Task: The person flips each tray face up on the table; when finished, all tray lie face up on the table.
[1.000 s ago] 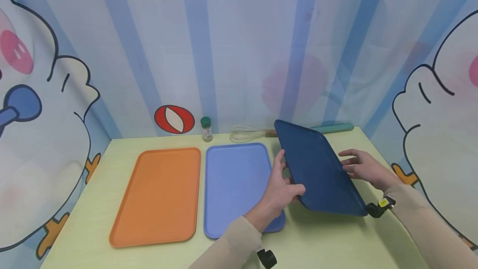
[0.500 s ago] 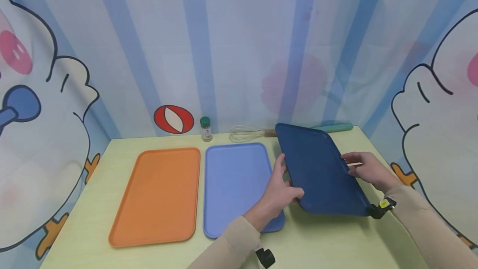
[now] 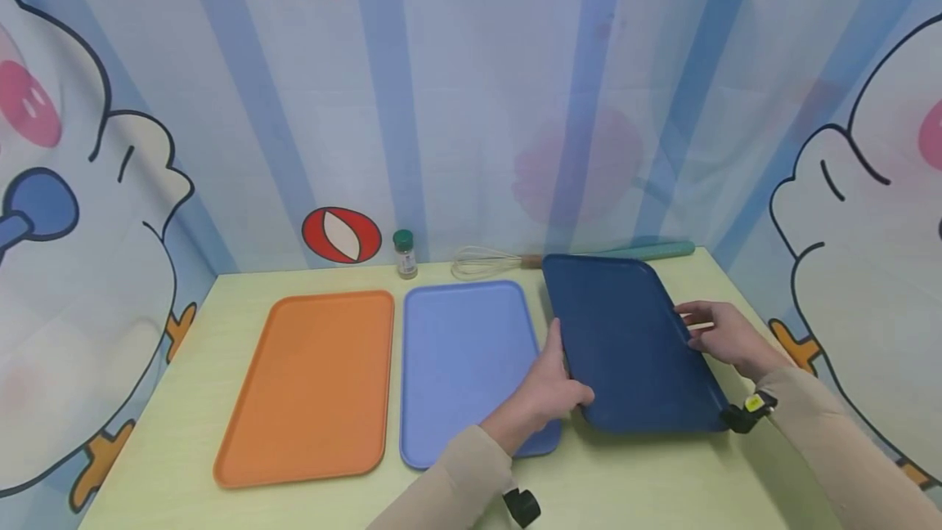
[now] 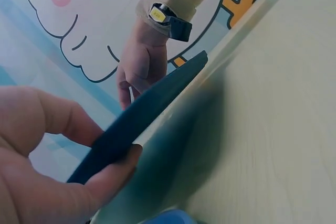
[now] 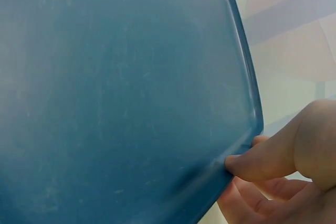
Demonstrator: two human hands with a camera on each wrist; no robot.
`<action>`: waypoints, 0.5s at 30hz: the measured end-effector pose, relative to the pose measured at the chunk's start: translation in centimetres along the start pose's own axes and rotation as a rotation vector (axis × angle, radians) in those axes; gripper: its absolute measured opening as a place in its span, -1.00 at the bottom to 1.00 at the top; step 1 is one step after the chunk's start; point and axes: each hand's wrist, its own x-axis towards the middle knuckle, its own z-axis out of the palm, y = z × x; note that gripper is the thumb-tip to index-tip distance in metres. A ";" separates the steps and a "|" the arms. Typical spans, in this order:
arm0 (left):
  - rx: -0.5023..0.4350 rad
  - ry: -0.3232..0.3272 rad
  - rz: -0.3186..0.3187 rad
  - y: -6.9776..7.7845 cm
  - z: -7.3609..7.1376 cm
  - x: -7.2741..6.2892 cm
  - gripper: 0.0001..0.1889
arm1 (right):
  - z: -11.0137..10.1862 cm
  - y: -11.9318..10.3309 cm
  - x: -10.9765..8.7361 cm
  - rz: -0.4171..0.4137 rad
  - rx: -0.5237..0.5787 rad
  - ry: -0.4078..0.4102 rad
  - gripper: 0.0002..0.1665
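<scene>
Held between both hands is a dark blue tray (image 3: 633, 342), tilted above the right side of the table. My left hand (image 3: 548, 383) grips its left long edge; the left wrist view shows thumb and fingers (image 4: 113, 179) pinching the rim, with the tray's shadow on the tabletop below. On the opposite edge, my right hand (image 3: 728, 338) pinches the rim between thumb and fingers, as the right wrist view shows with the thumb (image 5: 257, 161) on top. Left of the dark tray, a light blue tray (image 3: 464, 358) lies flat, partly behind the left forearm.
An orange tray (image 3: 312, 387) lies flat on the left of the pale yellow table (image 3: 243, 505). Along the back edge are a green-capped jar (image 3: 405, 254), a wire whisk (image 3: 486, 262) and a teal handle (image 3: 655, 251). A printed curtain (image 3: 471, 105) hangs behind.
The dark blue tray has come down and lies flatter, its far edge lower. My left hand moved down slightly with it. My right hand, beside the edge with fingers loose before, now pinches the rim.
</scene>
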 end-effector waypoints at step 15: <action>0.228 0.013 -0.039 -1.1 0.0 0.6 0.09 | 0.9 0.6 0.6 0.022 -0.010 0.013 -0.25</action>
